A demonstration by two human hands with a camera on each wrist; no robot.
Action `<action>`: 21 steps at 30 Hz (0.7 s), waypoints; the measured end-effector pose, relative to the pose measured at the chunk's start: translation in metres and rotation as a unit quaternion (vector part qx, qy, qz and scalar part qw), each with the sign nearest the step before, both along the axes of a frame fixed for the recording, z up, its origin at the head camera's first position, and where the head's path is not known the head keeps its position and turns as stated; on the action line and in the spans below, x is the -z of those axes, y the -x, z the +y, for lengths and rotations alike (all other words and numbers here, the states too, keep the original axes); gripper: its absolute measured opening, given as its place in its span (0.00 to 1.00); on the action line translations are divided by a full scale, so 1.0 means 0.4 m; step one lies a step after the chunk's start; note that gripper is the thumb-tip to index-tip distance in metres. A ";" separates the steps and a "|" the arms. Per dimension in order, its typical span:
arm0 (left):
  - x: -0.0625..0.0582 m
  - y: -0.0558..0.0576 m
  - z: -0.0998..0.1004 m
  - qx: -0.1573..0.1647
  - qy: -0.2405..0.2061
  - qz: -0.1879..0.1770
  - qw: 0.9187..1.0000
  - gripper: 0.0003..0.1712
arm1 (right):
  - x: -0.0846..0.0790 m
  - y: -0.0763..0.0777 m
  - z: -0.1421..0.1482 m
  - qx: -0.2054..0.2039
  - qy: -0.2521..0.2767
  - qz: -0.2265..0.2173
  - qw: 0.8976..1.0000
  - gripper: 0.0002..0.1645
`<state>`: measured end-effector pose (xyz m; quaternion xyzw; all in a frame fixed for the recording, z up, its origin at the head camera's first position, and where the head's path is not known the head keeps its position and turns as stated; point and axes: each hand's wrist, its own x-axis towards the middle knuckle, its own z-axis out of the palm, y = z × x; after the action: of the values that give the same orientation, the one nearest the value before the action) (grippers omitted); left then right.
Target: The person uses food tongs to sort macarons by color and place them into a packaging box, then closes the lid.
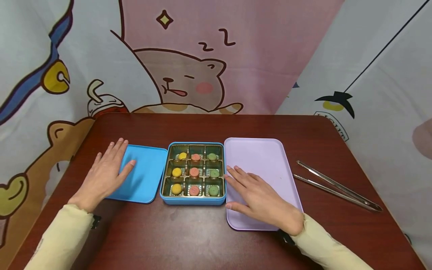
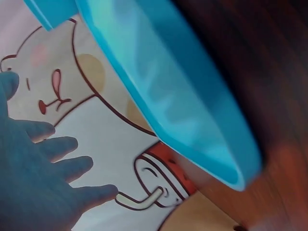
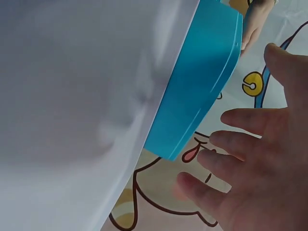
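Note:
My left hand (image 1: 106,173), fingers straight, hovers over the left side of a blue lid (image 1: 143,176); the left wrist view shows the hand (image 2: 43,178) apart from the blue rim. Over the purple tray (image 1: 256,157) my right hand (image 1: 261,198) is held flat with nothing in it, fingertips near the box's right edge. Between the hands stands a blue box (image 1: 193,201) with a gold divided insert. Its compartments hold small round macarons: a yellow column (image 1: 176,172), a pink column (image 1: 194,172) and a green column (image 1: 214,173).
Metal tongs (image 1: 341,189) lie on the brown table (image 1: 189,236), right of the purple tray, their tips toward it. A cartoon-print cloth (image 1: 256,56) hangs behind the table's far edge. Blue lid, box and tray stand side by side in a row.

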<state>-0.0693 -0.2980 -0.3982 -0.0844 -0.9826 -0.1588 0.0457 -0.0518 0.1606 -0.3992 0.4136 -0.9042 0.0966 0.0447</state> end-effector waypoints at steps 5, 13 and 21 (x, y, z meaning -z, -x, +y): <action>0.013 -0.001 -0.047 -0.008 0.015 -0.017 1.000 0.50 | 0.003 0.001 -0.016 -0.010 -0.015 -0.003 1.000 0.46; 0.036 -0.008 -0.124 -0.014 0.006 -0.040 0.999 0.55 | 0.004 0.001 -0.026 -0.010 -0.031 -0.013 0.999 0.47; 0.054 -0.015 -0.182 -0.013 -0.054 -0.077 0.995 0.54 | 0.009 -0.001 -0.029 -0.012 -0.035 -0.017 0.999 0.48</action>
<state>-0.0634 -0.3709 -0.4197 -0.0562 -0.9742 -0.2173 -0.0239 -0.0516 0.1488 -0.4027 0.4242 -0.9026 0.0723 0.0140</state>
